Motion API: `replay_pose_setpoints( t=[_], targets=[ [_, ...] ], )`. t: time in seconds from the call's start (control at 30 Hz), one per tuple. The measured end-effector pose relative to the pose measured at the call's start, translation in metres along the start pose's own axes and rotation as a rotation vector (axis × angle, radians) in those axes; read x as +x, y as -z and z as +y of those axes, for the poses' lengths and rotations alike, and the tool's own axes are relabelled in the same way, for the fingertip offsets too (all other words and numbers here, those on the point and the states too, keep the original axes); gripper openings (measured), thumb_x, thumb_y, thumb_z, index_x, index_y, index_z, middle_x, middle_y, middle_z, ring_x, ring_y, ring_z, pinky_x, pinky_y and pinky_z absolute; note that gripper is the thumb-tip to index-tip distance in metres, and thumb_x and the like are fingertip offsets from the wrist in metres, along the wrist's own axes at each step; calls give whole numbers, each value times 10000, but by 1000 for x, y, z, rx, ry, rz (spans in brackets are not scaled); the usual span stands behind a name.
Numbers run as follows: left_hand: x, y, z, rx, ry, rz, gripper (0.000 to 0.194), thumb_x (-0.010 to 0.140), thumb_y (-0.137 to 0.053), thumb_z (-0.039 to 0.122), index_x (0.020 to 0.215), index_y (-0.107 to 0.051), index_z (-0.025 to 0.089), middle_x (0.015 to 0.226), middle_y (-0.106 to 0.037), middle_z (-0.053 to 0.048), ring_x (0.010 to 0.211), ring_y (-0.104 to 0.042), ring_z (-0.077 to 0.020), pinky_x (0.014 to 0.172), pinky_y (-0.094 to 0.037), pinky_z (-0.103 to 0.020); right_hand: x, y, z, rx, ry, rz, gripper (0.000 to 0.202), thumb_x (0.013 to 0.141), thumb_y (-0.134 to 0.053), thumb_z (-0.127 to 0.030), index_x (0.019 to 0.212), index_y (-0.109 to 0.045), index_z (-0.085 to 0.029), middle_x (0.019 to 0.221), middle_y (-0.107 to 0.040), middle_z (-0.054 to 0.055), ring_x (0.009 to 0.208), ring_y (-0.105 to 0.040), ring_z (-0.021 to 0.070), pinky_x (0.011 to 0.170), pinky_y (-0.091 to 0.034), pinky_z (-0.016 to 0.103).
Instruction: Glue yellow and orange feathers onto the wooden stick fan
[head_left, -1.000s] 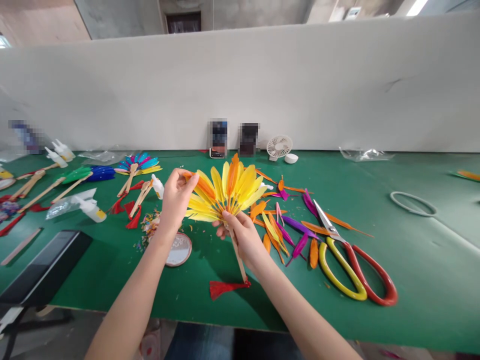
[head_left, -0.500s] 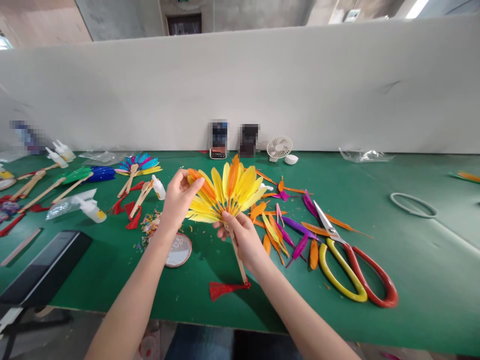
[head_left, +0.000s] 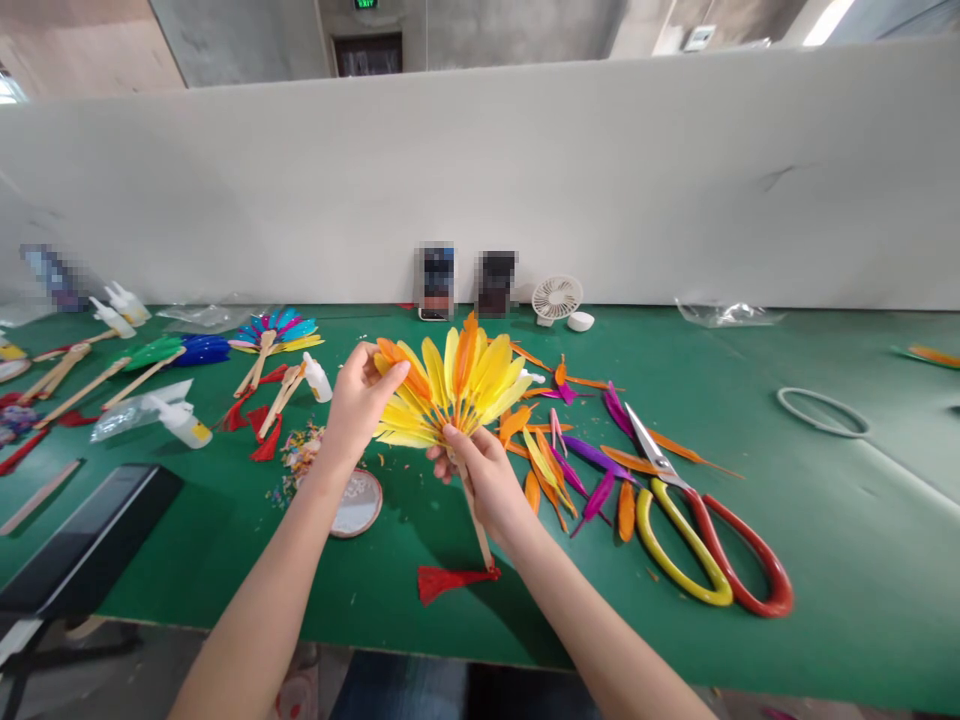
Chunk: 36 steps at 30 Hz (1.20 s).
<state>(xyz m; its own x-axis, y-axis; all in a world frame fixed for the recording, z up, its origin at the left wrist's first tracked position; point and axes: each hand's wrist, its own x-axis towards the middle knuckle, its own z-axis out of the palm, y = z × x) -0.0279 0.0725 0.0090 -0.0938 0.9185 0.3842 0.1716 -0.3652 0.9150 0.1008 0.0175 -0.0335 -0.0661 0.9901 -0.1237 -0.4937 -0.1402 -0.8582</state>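
A feather fan (head_left: 491, 375), mostly yellow with an orange feather up its middle, is held above the table in front of me. My right hand (head_left: 480, 470) grips it where the feathers meet the wooden handle. From the handle's lower end hangs a red tassel (head_left: 454, 583). At the fan's left side my left hand (head_left: 365, 388) pinches an orange feather (head_left: 415, 378) between thumb and fingers, laid over the yellow ones. Loose orange, yellow and purple feathers (head_left: 600, 493) lie just right of the fan. Beside them rest open scissors (head_left: 682, 500) with one yellow and one red handle.
Left of my arms are a round white dish (head_left: 356, 503), small colourful bits (head_left: 300, 455), glue bottles (head_left: 184, 422), other feather fans (head_left: 276, 330) and a dark box-like device (head_left: 90, 535). Phones (head_left: 436, 283) and a small white electric fan (head_left: 556, 298) stand along the white partition (head_left: 637, 180).
The camera view has shifted very slightly. Both hands keep their hold on the fan and the orange feather, almost unmoved.
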Motion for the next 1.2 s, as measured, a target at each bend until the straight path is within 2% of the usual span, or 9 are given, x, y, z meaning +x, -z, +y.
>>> replay_pose_setpoints(
  t=[0.47, 0.6, 0.77, 1.07, 1.2],
  targets=[
    [0, -1, 0, -41, 2, 11, 219, 661, -660, 348, 736, -524, 193, 697, -551, 25, 660, -529, -116, 619, -423, -232, -1, -1, -1, -4, -9, 9, 355, 571, -692, -465, 642, -505, -172, 506, -593, -40, 421, -507, 75, 432, -352, 207],
    [0, -1, 0, -49, -4, -25, 244, 651, -668, 375, 740, -530, 195, 709, -560, 18, 682, -537, -127, 634, -425, -242, -1, -1, -1, -3, -5, 6, 330, 587, -679, -451, 634, -497, -180, 507, -584, -43, 425, -504, 78, 438, -355, 213],
    [0, 0, -2, -15, 1, -58, 233, 665, -658, 379, 742, -543, 192, 691, -561, 20, 642, -528, -124, 598, -413, -240, -2, -1, -2, -20, 9, -46, 216, 625, -628, -366, 616, -527, -175, 539, -594, -29, 445, -502, 80, 460, -366, 223],
    [-1, -1, 0, -38, 13, -56, 276, 635, -679, 410, 717, -529, 193, 689, -553, 15, 671, -536, -134, 615, -431, -250, -4, 0, -4, -39, -9, -74, 64, 598, -549, -229, 570, -553, -171, 488, -557, -34, 462, -488, 82, 491, -367, 223],
    [2, 0, 0, -52, 37, 3, 280, 631, -680, 407, 727, -517, 201, 719, -564, 5, 673, -548, -133, 624, -439, -256, -3, 1, -3, -12, -13, -70, 34, 569, -532, -187, 601, -541, -181, 559, -585, -30, 476, -486, 82, 497, -384, 230]
  ],
)
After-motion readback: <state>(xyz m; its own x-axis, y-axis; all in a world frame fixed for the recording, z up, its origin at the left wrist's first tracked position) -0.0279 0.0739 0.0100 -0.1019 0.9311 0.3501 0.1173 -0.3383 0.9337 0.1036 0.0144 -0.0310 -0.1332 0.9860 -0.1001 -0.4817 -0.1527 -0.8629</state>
